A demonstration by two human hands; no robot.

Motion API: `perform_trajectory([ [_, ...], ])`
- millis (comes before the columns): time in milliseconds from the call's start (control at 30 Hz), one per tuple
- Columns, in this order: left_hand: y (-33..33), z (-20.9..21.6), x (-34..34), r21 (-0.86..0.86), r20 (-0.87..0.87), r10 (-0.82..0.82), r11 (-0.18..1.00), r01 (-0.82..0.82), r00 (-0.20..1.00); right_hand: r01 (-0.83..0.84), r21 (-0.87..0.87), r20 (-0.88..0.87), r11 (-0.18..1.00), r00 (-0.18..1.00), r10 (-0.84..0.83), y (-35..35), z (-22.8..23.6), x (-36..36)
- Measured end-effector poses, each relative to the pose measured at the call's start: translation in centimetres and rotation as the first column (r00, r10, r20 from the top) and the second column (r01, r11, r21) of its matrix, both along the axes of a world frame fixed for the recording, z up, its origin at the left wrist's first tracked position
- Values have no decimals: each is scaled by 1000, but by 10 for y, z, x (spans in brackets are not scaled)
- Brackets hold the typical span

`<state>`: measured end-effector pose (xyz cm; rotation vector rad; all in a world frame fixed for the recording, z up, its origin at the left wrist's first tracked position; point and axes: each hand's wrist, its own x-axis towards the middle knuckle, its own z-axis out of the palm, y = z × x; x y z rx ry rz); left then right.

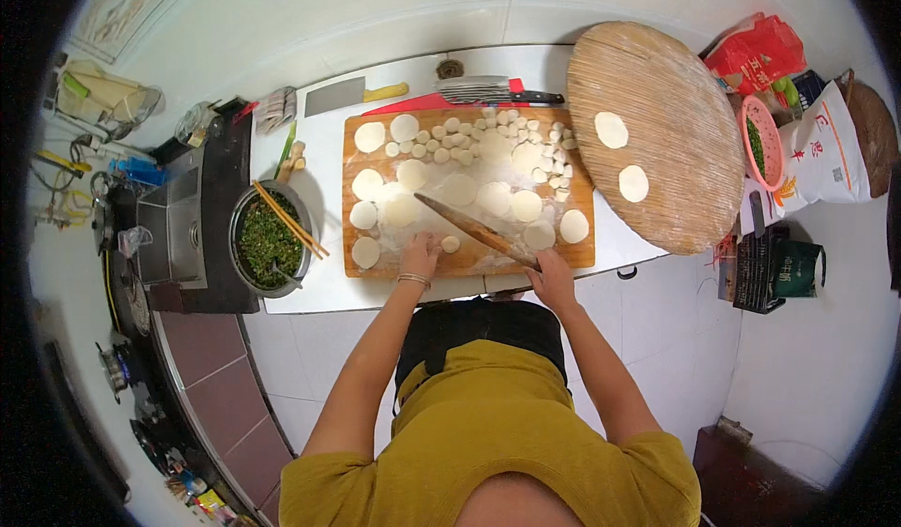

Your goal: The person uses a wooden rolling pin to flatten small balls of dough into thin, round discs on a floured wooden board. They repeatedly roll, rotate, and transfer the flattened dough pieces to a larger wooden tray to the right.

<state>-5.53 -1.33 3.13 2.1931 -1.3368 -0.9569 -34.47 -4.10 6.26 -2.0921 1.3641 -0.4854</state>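
Observation:
A wooden rolling pin (469, 228) slants across the floury wooden board (587, 257), its near right end held in my right hand (552, 276). At the board's front edge rests my left hand (421, 253), a bracelet on its wrist. The fingers there lie on the board and appear to hold nothing. Just right of them sits a small flattened piece of dough (450, 244). Several thin round dough wrappers (494, 198) lie around the pin, one (573, 227) near the right edge. Many small dough pieces (521, 131) cluster along the far side.
A pot of chopped green filling (268, 241) with chopsticks (284, 215) across it stands left. Behind the board lie a cleaver (336, 96) and a black-handled knife (535, 97). A round woven tray (657, 86) with two wrappers overlaps the board's right side; a pink basket (765, 156) lies beyond.

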Motion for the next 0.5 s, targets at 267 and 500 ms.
perform_trajectory([
  [267, 37, -21, 52, -102, 438, -424, 853, 512, 793, -259, 91, -350, 962, 896, 275, -15, -47, 46],
  [500, 34, -25, 63, -26, 417, -526, 808, 588, 741, -157, -129, -394, 979, 914, 95, -14, -56, 70],
])
